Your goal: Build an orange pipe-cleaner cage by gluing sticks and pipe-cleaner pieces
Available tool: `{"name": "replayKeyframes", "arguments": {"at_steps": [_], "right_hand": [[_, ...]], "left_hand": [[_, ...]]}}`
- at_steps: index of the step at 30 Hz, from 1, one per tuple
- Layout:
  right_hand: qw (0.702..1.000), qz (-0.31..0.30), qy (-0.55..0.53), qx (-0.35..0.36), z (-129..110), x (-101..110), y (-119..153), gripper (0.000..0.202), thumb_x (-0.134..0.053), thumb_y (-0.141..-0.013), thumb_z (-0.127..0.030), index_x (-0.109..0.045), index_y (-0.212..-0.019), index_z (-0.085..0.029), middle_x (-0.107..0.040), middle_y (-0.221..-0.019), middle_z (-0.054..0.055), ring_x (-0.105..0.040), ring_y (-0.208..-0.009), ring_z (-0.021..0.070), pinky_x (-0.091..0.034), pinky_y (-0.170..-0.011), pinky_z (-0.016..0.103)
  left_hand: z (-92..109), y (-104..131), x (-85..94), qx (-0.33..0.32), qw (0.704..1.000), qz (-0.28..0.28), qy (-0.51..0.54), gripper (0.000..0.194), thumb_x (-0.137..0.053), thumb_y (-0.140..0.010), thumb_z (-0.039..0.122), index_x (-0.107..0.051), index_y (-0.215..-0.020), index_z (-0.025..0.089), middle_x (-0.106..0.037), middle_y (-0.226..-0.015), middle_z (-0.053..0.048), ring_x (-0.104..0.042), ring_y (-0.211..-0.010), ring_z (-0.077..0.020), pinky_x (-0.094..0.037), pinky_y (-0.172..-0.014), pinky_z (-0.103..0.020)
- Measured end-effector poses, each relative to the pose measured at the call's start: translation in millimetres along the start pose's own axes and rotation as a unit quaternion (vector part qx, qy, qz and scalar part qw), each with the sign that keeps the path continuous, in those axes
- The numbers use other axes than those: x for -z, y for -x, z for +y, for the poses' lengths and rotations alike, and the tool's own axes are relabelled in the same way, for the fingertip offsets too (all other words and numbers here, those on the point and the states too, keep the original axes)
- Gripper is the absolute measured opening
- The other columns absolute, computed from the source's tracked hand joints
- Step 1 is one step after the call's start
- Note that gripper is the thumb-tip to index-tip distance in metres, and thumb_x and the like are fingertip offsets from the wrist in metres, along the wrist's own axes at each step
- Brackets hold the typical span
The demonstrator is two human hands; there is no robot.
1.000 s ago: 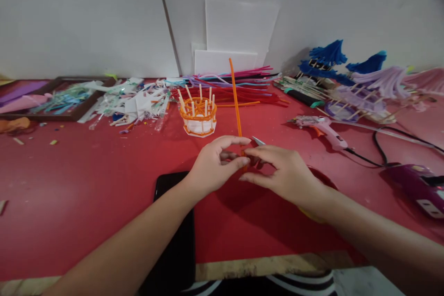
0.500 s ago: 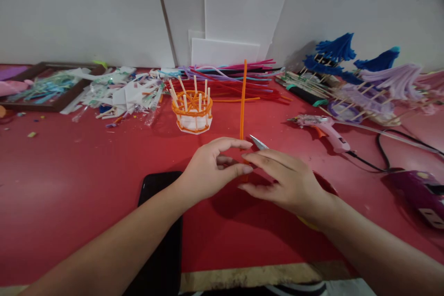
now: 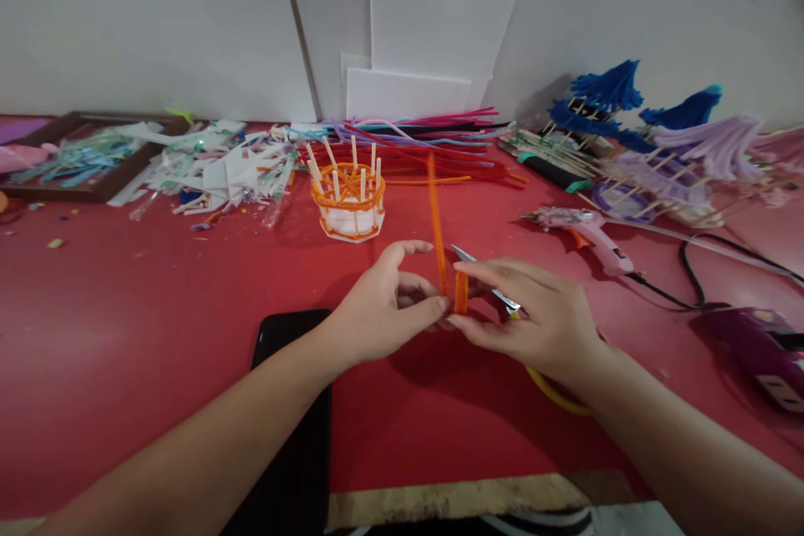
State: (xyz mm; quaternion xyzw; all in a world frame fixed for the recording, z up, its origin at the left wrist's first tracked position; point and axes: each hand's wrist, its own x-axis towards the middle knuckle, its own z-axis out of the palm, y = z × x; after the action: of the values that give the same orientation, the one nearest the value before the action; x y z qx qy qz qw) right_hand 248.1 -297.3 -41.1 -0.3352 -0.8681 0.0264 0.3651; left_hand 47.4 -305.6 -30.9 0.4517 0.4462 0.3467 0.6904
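An orange pipe cleaner [image 3: 436, 222] rises from my fingers, its upper end blurred. My left hand [image 3: 393, 301] pinches its low end between the thumb and the fingers behind, while the index finger curves free above. In my right hand [image 3: 528, 306], a short folded orange bundle [image 3: 461, 291], seemingly the same pipe cleaner, is held upright between thumb and index finger. Scissors [image 3: 506, 299] with yellow handles lie on the table, partly hidden by my right hand. Beyond my hands stands a small round orange-and-white structure [image 3: 348, 205] with several upright sticks.
A black phone [image 3: 292, 410] lies by my left forearm. On the right are a pink glue gun [image 3: 584, 234] with a cord and a purple device [image 3: 754, 352]. Pipe cleaners [image 3: 414, 155], scraps [image 3: 226, 176], a brown frame [image 3: 94, 188] and blue-and-lilac models [image 3: 659, 151] line the back.
My right fingers have drawn slightly right and the folded orange bundle shows between them. The upright strand has dropped lower and leans left. More of the scissors shows.
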Motion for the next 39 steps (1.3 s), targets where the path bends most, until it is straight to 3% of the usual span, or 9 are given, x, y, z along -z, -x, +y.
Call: {"name": "replayKeyframes", "arguments": {"at_steps": [2,5,9,13,17,23,31,39], "right_hand": [[1.0,-0.02,-0.017,-0.013,1.1,-1.8,1.2,0.027,-0.068,-0.086,-0.033,-0.068,-0.11,-0.021,-0.078,-0.084,0.004,-0.073,-0.069,0.0151,-0.06,-0.068,0.026],[0.997,-0.049,-0.044,-0.028,2.5,-4.2,3.6,0.031,-0.067,-0.085,-0.033,-0.069,-0.114,-0.022,-0.078,-0.083,0.002,-0.072,-0.065,0.0138,-0.06,-0.066,0.025],[0.996,-0.067,-0.063,-0.02,3.9,-6.5,6.6,0.037,-0.069,-0.085,-0.032,-0.068,-0.12,-0.023,-0.078,-0.092,0.003,-0.074,-0.075,0.0154,-0.061,-0.07,0.027],[0.994,-0.077,-0.073,-0.008,2.8,-6.6,6.3,0.034,-0.07,-0.085,-0.033,-0.068,-0.117,-0.023,-0.078,-0.091,0.003,-0.074,-0.076,0.0147,-0.061,-0.071,0.026],[0.995,-0.063,-0.079,0.014,-0.9,-4.7,4.1,0.031,-0.071,-0.085,-0.035,-0.069,-0.113,-0.021,-0.077,-0.09,0.004,-0.074,-0.077,0.0148,-0.06,-0.07,0.023],[0.998,-0.027,-0.053,0.01,-3.7,-3.5,3.3,0.028,-0.069,-0.086,-0.037,-0.069,-0.11,-0.023,-0.078,-0.089,0.004,-0.074,-0.074,0.0164,-0.061,-0.067,0.026],[0.997,0.002,-0.047,0.056,-2.2,-4.4,2.3,0.027,-0.071,-0.085,-0.034,-0.067,-0.106,-0.019,-0.077,-0.093,0.008,-0.075,-0.083,0.0179,-0.063,-0.076,0.029],[0.999,0.022,-0.004,0.049,-2.1,-4.4,3.1,0.029,-0.071,-0.086,-0.036,-0.067,-0.107,-0.017,-0.079,-0.094,0.011,-0.076,-0.084,0.0188,-0.064,-0.08,0.03]], "left_hand": [[0.6,-0.2,-1.0,0.014,1.0,-0.004,-0.001,0.053,-0.069,-0.078,0.006,-0.043,-0.122,0.018,-0.067,-0.067,0.007,-0.07,-0.064,-0.0113,-0.056,-0.066,-0.023],[-0.3,-1.4,-0.2,0.026,0.999,-0.021,-0.014,0.035,-0.067,-0.08,0.006,-0.051,-0.109,0.017,-0.067,-0.064,0.006,-0.069,-0.059,-0.0099,-0.055,-0.062,-0.021],[-4.6,-2.9,3.1,0.005,0.998,-0.027,-0.058,0.019,-0.07,-0.082,0.019,-0.057,-0.096,0.016,-0.066,-0.063,0.005,-0.066,-0.056,-0.0095,-0.054,-0.06,-0.021],[-7.3,-5.3,5.6,-0.004,0.998,-0.034,-0.054,0.027,-0.077,-0.079,0.032,-0.058,-0.089,0.016,-0.069,-0.069,0.002,-0.066,-0.06,-0.0103,-0.055,-0.061,-0.023],[-5.8,-7.1,7.8,0.009,1.0,-0.026,-0.015,0.028,-0.084,-0.068,0.023,-0.062,-0.083,0.013,-0.068,-0.071,0.002,-0.064,-0.062,-0.0078,-0.054,-0.063,-0.022],[-2.4,-6.2,9.3,0.045,0.999,-0.003,0.015,0.028,-0.086,-0.067,0.024,-0.066,-0.082,0.013,-0.066,-0.068,0.004,-0.054,-0.055,-0.0035,-0.038,-0.047,-0.013],[-2.2,-4.3,7.3,0.07,0.991,-0.043,0.102,0.043,-0.095,-0.053,0.031,-0.063,-0.075,0.012,-0.063,-0.067,0.006,-0.062,-0.062,-0.0069,-0.057,-0.065,-0.024],[-1.2,-5.3,5.5,0.053,0.99,-0.013,0.127,0.047,-0.095,-0.052,0.027,-0.064,-0.083,0.012,-0.066,-0.069,0.004,-0.063,-0.064,-0.0076,-0.056,-0.062,-0.021]]}}
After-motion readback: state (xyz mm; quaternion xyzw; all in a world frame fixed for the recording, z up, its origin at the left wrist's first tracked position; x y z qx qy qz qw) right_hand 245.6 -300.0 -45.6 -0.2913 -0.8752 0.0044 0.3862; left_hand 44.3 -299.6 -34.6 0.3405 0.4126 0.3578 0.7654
